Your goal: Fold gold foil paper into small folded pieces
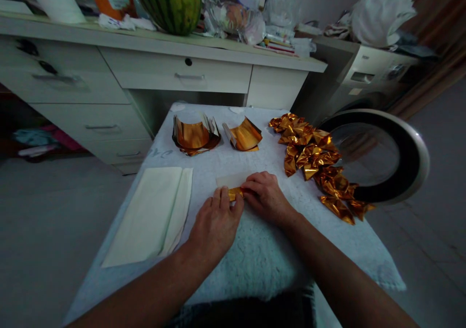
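Between my two hands lies a small piece of gold foil paper, partly covered by the fingers. My left hand has its fingers closed on the foil's left side. At its right end my right hand pinches it. A pale thin sheet lies just beyond the fingers. To the left rests a stack of whitish paper. Farther back stand two curled stacks of gold foil sheets, a larger one and a smaller one. Folded gold foil pieces are heaped at the right.
The cloth-covered table stands before white drawers. A watermelon and plastic bags sit on the counter. A washing machine's round door hangs open close to the table's right edge.
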Tool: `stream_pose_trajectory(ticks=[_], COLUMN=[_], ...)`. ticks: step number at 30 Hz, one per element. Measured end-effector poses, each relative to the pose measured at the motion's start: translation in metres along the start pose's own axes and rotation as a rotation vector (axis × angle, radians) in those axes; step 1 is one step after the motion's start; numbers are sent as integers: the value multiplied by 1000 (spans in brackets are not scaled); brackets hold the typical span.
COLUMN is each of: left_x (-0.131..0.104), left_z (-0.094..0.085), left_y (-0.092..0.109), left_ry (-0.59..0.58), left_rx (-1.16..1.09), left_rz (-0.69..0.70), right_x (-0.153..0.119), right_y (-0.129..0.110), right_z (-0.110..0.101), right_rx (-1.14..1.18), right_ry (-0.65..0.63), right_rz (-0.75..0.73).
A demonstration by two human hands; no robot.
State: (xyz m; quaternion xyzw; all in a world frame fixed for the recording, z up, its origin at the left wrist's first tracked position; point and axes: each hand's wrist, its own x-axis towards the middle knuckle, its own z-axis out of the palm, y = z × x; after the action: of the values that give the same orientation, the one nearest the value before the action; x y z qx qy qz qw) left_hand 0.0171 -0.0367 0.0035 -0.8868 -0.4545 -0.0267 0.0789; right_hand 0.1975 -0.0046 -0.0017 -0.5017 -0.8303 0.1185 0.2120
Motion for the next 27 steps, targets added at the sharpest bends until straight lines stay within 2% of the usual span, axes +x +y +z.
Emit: stream_pose_trajectory(ticks=[4, 9, 15, 21, 27], left_x=[0, 2, 3, 3, 2], left_z=[3, 9, 19, 14, 14], left_y=[-2, -6, -4, -3, -4], left_ry=[65, 178, 144, 128, 133], left_rx=[21, -18, -36, 5, -21], left_rz=[14, 110, 123, 111, 120], right_x=[0, 0, 0, 1, 4], right_y=[-2, -4, -7, -8, -8], right_z=[1, 0, 0, 0, 0], right_rx=[-12, -13, -108, -116, -103], right_ry=[1, 9, 60, -22, -42], right_rz=[13, 13, 34, 12, 23])
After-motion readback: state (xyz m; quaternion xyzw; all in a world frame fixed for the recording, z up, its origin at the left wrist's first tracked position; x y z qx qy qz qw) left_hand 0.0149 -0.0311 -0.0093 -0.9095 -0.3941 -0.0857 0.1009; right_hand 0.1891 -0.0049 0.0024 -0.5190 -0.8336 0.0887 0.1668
